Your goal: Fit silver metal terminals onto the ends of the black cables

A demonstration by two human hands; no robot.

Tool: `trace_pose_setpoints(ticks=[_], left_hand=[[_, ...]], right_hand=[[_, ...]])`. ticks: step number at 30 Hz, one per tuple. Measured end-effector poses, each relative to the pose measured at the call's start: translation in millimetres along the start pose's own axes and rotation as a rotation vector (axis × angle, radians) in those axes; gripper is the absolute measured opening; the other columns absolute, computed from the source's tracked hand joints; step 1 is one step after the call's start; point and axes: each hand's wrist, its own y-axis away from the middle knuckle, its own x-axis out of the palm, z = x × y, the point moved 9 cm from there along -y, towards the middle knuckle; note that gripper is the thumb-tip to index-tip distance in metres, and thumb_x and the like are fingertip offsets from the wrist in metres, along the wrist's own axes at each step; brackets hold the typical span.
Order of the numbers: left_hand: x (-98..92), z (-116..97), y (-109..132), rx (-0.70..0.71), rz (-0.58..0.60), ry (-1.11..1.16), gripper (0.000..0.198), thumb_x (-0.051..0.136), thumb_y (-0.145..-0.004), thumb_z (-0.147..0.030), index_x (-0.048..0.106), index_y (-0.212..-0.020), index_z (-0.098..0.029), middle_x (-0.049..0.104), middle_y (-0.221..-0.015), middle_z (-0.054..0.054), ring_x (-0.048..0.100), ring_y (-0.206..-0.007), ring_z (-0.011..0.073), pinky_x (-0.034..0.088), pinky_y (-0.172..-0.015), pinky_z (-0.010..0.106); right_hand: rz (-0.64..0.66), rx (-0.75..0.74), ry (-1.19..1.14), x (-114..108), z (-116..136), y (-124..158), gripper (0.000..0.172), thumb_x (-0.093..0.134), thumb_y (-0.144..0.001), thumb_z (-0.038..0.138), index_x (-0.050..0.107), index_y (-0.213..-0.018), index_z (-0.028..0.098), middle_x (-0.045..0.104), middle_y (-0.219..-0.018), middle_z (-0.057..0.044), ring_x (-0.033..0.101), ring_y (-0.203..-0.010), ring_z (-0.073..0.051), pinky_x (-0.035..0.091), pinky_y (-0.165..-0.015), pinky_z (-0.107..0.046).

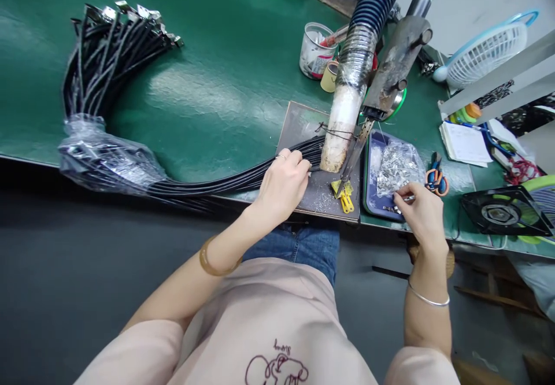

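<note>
My left hand (285,184) is closed at the near ends of a bundle of black cables (212,186), its fingers curled over them; the exact grip is partly hidden. The bundle runs left into clear plastic wrap (108,156) and fans out to metal-tipped ends (130,15). My right hand (421,214) reaches into a blue tray (378,201), thumb and forefinger pinched on a small metal part (408,198). Behind those fingers, a plastic bag of small silver parts (399,168) lies in the tray. A yellow fixture (343,195) sits between my hands, under a soldering iron's tip (353,159).
A ribbed extraction hose (342,90) and the iron's bulky holder (396,64) hang over the grey board (299,120). A plastic tub (315,55) stands behind. Right of the tray are orange-handled cutters (436,181), a notepad (467,142) and a black fan (505,211).
</note>
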Motion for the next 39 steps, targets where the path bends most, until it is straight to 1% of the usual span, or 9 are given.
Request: trace_pose_setpoints(ticks=[5,9,11,13,15,18,29,34,39], left_hand=[[-18.0,-12.5,14.7,-0.038,0.134,0.349,0.007,0.062,-0.089,-0.015,0.068,-0.086,-0.015,0.065,-0.075,0.005,0.058,-0.077,0.0220,0.045,-0.071,0.032],[-10.7,-79.1,55.9,0.295,0.779,0.925,0.011,0.067,-0.086,-0.014,0.076,-0.089,-0.020,0.067,-0.067,-0.001,0.056,-0.058,0.0125,0.043,-0.060,0.024],[-4.4,-93.5,69.4,0.279,0.964,1.166,0.014,0.064,-0.088,-0.015,0.077,-0.091,-0.019,0.068,-0.065,0.000,0.056,-0.055,0.0113,0.043,-0.056,0.022],[15.2,-77.1,61.3,-0.038,0.860,1.294,0.013,0.063,-0.089,-0.022,0.074,-0.090,-0.016,0.065,-0.061,0.000,0.055,-0.053,0.0109,0.042,-0.054,0.021],[31.1,-42.8,52.8,-0.412,0.568,1.332,0.016,0.063,-0.090,-0.029,0.068,-0.089,-0.013,0.062,-0.057,-0.001,0.052,-0.051,0.0093,0.041,-0.055,0.020],[36.0,-15.4,53.2,-0.658,0.275,1.339,0.019,0.065,-0.086,-0.032,0.061,-0.089,-0.013,0.057,-0.055,-0.004,0.046,-0.049,0.0070,0.037,-0.054,0.018],[26.4,-33.6,51.8,-0.546,0.278,1.177,0.015,0.062,-0.084,-0.026,0.060,-0.079,-0.012,0.039,-0.059,-0.007,0.033,-0.054,0.0063,0.027,-0.052,0.020],[23.2,-34.6,52.8,-0.531,0.251,1.131,0.016,0.061,-0.086,-0.025,0.059,-0.076,-0.013,0.048,-0.065,-0.003,0.041,-0.059,0.0079,0.033,-0.056,0.021],[16.3,-32.8,51.6,-0.485,0.193,1.090,0.015,0.062,-0.088,-0.023,0.063,-0.078,-0.013,0.053,-0.066,-0.002,0.044,-0.060,0.0090,0.035,-0.056,0.022]], right_hand=[[-0.086,-0.036,0.071,-17.0,17.1,11.8,0.010,0.062,-0.086,0.023,0.057,-0.078,0.022,0.067,-0.076,0.001,0.061,-0.063,-0.015,0.043,-0.068,-0.030],[-0.313,-0.031,-0.099,-51.4,49.6,36.5,0.009,0.065,-0.089,0.023,0.061,-0.082,0.021,0.069,-0.083,-0.001,0.062,-0.066,-0.014,0.051,-0.070,-0.029],[-0.380,-0.026,-0.327,-57.7,71.6,49.6,0.012,0.071,-0.087,0.023,0.062,-0.079,0.021,0.069,-0.084,-0.002,0.067,-0.074,-0.016,0.055,-0.066,-0.027],[-0.332,-0.042,-0.591,-46.4,97.5,57.2,0.013,0.071,-0.087,0.020,0.062,-0.078,0.021,0.068,-0.084,-0.001,0.069,-0.069,-0.015,0.058,-0.063,-0.027],[-0.306,-0.110,-0.685,-32.7,125.5,62.7,0.012,0.072,-0.087,0.015,0.064,-0.080,0.021,0.071,-0.085,-0.002,0.072,-0.075,-0.016,0.061,-0.067,-0.029],[-0.427,-0.260,-0.589,-24.3,155.3,71.4,0.018,0.072,-0.086,0.007,0.070,-0.094,0.023,0.076,-0.095,-0.003,0.074,-0.085,-0.016,0.064,-0.080,-0.032],[-0.373,-0.291,-0.781,-9.7,160.7,69.6,0.019,0.069,-0.087,0.007,0.070,-0.097,0.024,0.077,-0.097,-0.003,0.074,-0.087,-0.017,0.064,-0.080,-0.035],[-0.342,-0.128,-0.889,-0.3,140.8,65.7,0.014,0.067,-0.090,0.010,0.072,-0.092,0.023,0.075,-0.097,-0.004,0.073,-0.090,-0.018,0.063,-0.082,-0.035],[-0.063,-0.029,-1.092,26.9,138.0,58.2,0.009,0.069,-0.091,0.018,0.076,-0.091,0.023,0.073,-0.100,-0.005,0.072,-0.091,-0.016,0.063,-0.075,-0.027]])
